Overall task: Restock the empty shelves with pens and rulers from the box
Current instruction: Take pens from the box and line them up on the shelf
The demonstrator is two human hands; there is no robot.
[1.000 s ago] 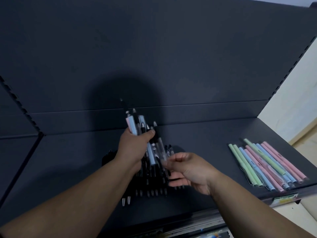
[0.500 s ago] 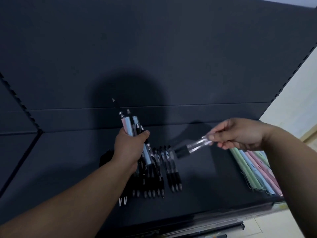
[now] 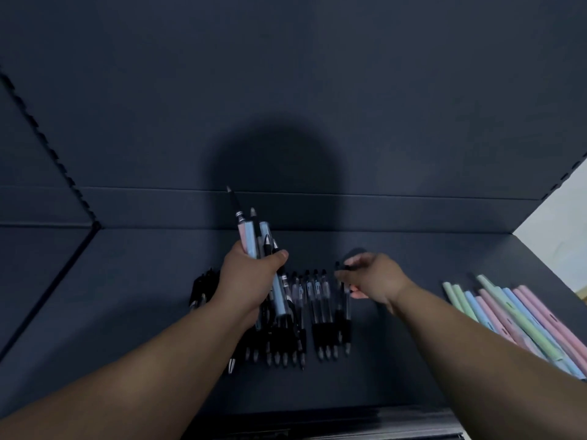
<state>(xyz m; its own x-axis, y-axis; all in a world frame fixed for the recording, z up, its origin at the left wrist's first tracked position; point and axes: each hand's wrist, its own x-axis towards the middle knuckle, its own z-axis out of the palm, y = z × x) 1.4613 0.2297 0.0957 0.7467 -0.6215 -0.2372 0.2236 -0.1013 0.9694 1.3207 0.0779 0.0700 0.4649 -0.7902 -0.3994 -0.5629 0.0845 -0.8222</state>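
Black-gripped pens (image 3: 320, 331) line the shelf (image 3: 413, 360) side by side, so the right hand (image 3: 376, 277) pinches another pen (image 3: 347, 328) alongside while the left hand (image 3: 247, 281) clasps the waiting bundle (image 3: 251, 239).

I get a dim, slightly soft picture; a rounded shadow darkens the back panel (image 3: 286, 90) toward twelve o'clock; the edges bow.

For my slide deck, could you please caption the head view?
Left hand grips a pen bundle; right hand pinches a clear pen beside the shelved row.
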